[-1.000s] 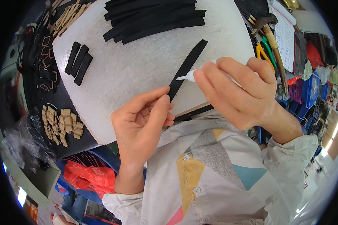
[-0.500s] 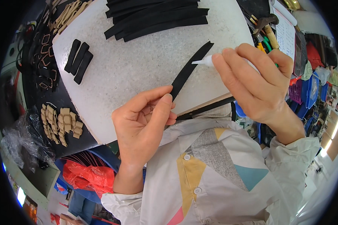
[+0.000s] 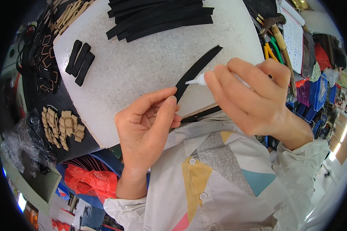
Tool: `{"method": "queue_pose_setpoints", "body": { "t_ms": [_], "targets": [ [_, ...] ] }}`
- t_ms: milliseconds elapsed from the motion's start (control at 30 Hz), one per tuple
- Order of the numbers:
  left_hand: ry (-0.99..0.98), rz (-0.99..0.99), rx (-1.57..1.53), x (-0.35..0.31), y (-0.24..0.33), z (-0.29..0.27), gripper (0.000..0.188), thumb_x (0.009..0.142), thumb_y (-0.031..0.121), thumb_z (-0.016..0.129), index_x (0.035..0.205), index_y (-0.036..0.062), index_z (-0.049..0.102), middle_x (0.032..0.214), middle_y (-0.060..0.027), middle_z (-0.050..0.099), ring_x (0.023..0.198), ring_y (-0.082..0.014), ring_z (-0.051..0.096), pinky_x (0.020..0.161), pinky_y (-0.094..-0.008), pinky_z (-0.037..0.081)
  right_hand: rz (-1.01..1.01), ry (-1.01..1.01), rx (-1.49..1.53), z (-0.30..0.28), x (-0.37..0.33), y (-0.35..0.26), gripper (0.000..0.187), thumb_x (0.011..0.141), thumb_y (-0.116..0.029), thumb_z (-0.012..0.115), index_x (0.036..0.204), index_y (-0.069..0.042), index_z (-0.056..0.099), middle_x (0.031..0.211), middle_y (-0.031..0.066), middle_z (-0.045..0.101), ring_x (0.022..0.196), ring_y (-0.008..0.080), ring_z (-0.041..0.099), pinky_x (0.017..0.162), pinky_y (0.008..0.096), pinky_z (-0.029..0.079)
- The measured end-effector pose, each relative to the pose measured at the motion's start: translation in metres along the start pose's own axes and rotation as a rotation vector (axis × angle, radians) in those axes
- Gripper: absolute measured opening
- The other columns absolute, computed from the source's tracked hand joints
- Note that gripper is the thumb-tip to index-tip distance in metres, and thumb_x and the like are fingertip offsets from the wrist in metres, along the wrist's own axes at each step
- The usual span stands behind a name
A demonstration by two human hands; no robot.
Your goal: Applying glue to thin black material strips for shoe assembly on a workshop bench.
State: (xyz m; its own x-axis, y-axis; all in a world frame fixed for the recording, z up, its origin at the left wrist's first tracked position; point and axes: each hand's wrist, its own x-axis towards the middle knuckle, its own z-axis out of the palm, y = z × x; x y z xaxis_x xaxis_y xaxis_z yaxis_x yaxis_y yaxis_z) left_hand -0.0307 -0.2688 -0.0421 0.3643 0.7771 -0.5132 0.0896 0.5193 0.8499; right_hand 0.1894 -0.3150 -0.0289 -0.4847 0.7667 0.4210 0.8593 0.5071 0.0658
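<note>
My left hand pinches the near end of a black strap between thumb and forefinger. The strap's free end points away to the upper right above the pale board. My right hand is closed round a small white glue bottle, most of it hidden by the fingers. Its thin nozzle tip is at the strap's surface, a little beyond my left fingertips; whether it touches I cannot tell. At the far side of the board lies a pile of black straps. Several short folded black loops lie at the left.
Beige webbing pieces and metal rings lie on the dark table left of the board. A hammer, green- and yellow-handled tools and a written notebook are at right. Below left is a red plastic bag.
My right hand has moved left and toward me, bringing the nozzle down along the strap closer to my left fingers. My left hand keeps its pinch in the same place.
</note>
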Motion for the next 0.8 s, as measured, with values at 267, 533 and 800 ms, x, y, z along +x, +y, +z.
{"method": "queue_pose_setpoints", "body": {
  "t_ms": [267, 533, 800],
  "targets": [
    [0.034, 0.023, 0.024, 0.000, -0.001, 0.003, 0.019, 0.093, 0.005, 0.069, 0.109, -0.0064, 0.072, 0.081, -0.0098, 0.070, 0.065, -0.0111, 0.066, 0.059, -0.0218, 0.055, 0.022, -0.010, -0.031, 0.001, 0.002, 0.000, 0.035, 0.063, -0.017, 0.070, 0.096, -0.006, 0.075, 0.095, 0.0007, 0.068, 0.089, 0.0164, 0.065, 0.078, 0.0324, 0.036],
    [0.025, 0.053, 0.024, 0.000, -0.002, 0.000, 0.021, 0.093, 0.003, 0.068, 0.112, -0.0061, 0.071, 0.082, -0.0098, 0.070, 0.066, -0.0112, 0.067, 0.060, -0.0219, 0.055, 0.294, -0.121, 0.160, -0.012, -0.004, 0.036, 0.033, 0.072, 0.000, 0.075, 0.104, -0.005, 0.072, 0.101, 0.0046, 0.068, 0.090, 0.0185, 0.065, 0.082, 0.0312, 0.044],
    [-0.039, 0.026, -0.071, 0.000, 0.000, -0.007, 0.027, 0.094, 0.000, 0.065, 0.120, -0.0075, 0.066, 0.092, -0.0133, 0.072, 0.073, -0.0135, 0.069, 0.067, -0.0235, 0.056, 0.842, 0.230, 0.865, 0.044, -0.024, 0.071, 0.028, 0.094, -0.002, 0.068, 0.121, 0.002, 0.061, 0.111, 0.0069, 0.067, 0.103, 0.0115, 0.062, 0.092, 0.0236, 0.048]
  ]
}}
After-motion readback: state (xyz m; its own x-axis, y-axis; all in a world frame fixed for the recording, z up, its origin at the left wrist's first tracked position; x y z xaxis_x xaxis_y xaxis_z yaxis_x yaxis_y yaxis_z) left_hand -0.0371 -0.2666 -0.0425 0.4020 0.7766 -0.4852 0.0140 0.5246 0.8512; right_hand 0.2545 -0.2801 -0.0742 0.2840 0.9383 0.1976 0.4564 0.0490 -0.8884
